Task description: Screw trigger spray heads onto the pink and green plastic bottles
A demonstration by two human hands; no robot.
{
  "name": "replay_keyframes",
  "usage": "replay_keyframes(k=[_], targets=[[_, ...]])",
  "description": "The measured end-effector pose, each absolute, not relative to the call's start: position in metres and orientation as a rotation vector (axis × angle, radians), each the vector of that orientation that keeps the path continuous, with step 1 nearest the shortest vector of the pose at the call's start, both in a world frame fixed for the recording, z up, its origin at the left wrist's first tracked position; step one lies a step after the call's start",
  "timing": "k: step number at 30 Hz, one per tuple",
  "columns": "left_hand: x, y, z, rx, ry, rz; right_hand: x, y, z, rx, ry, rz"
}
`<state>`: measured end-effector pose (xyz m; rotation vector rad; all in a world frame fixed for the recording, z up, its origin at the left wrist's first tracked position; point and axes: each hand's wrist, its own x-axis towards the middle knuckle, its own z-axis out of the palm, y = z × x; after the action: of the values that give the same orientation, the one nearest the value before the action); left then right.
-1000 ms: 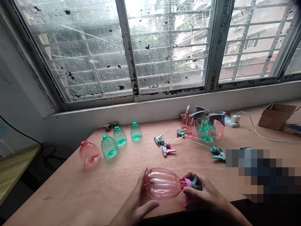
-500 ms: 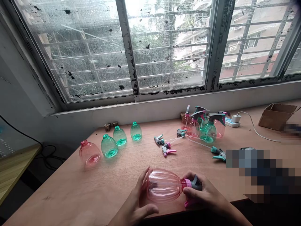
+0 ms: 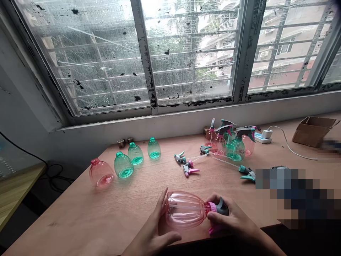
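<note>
A clear pink spray bottle (image 3: 185,210) lies on its side above the table's front edge, its base towards the left. My right hand (image 3: 229,215) is closed around its pink collar and dark grey spray head, with a pink trigger showing below. A thin tube runs inside the bottle. My left hand (image 3: 157,222) is open at the base, fingers along the far side and thumb stretched out below; whether the palm touches the base is hard to see. Beyond the bottle lie loose spray heads, one pink-triggered (image 3: 189,170), one green-triggered (image 3: 247,173).
Headless bottles stand at left: a pink one (image 3: 101,173) and several green ones (image 3: 124,165). Assembled spray bottles (image 3: 236,147) cluster near the window wall. Farther right are a power strip (image 3: 263,138), a white cable and a cardboard box (image 3: 310,131). A blurred-out patch covers the right side.
Both hands stay nearly in place around the bottle. The tube inside the bottle shows more plainly now, and my left thumb has shifted very slightly right.
</note>
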<state>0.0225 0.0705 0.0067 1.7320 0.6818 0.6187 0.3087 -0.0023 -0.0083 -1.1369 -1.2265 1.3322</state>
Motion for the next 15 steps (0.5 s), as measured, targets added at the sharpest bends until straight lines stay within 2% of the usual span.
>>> replay_keyframes(k=[5,11,15], targets=[[0.0222,0.0656,0.0142,1.709,0.751,0.575,0.3081,-0.0029,-0.0069,-1.128,-1.225,1.340],[0.0254,0.0684,0.0088,1.849,0.741,0.685,0.3094,-0.0014,-0.0074,-1.135,-1.232,1.330],[0.0246,0.0674,0.0116,1.784,0.728,0.607,0.3098,-0.0021,-0.0073,-1.154,-1.251,1.313]])
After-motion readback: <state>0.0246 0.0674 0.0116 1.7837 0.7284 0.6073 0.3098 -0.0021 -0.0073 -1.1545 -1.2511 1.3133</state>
